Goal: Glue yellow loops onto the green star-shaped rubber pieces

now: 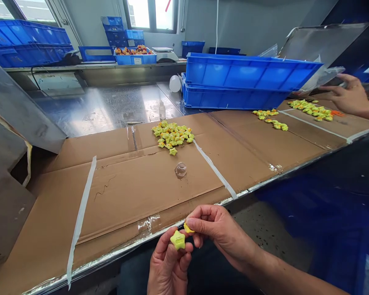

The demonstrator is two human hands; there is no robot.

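Observation:
My left hand [170, 262] is closed on a small yellow-green star [178, 240], its flat face turned up toward me. Close beside it, my right hand [217, 229] pinches a small orange-yellow piece [188, 228] between thumb and fingers; its exact kind is hard to make out. Both hands are in front of the table's near edge. Beyond them a small clear plastic cup [181, 170] sits on the cardboard. Behind the cup lies a pile of yellow-green stars [174, 133], several with orange bits on them.
Cardboard [119, 200] with white tape strips covers the tabletop. Two stacked blue crates [242, 78] stand at the back. A small clear bottle [162, 110] is behind the pile. At right, another person's hand [353, 96] is above more star pieces [313, 108]. A metal housing [24, 110] stands left.

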